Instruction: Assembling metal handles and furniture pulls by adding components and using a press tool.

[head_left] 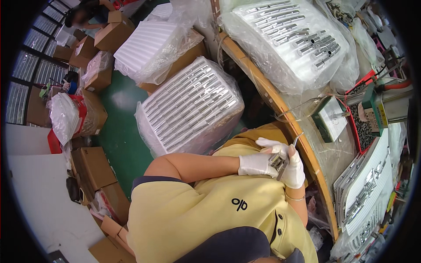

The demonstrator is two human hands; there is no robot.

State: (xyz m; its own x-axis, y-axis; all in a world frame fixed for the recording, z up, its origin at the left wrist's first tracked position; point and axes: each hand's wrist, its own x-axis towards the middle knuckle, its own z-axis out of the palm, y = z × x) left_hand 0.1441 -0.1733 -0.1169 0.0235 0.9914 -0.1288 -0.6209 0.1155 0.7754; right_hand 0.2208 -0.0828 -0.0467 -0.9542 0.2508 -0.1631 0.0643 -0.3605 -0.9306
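Note:
Both my hands wear white gloves and meet in front of my body, beside the wooden table edge. In my left hand (255, 165) is a small shiny metal fitting (276, 161), partly covered by the fingers. My right hand (293, 172) closes against the other side of the fitting. From its fingertips a thin bent metal rod (298, 139), shaped like a hex key, sticks up over the table edge. Its lower end is hidden by the glove.
To my right runs a curved table (280, 98) bearing a foam tray (263, 39) of chrome tubes, a white-topped box (331, 118) and stacked foam sheets (377, 175) with metal parts. Ahead stands a wrapped stack (188, 105) of tubes. Cartons (94, 166) line the left; a person (90, 17) is far left.

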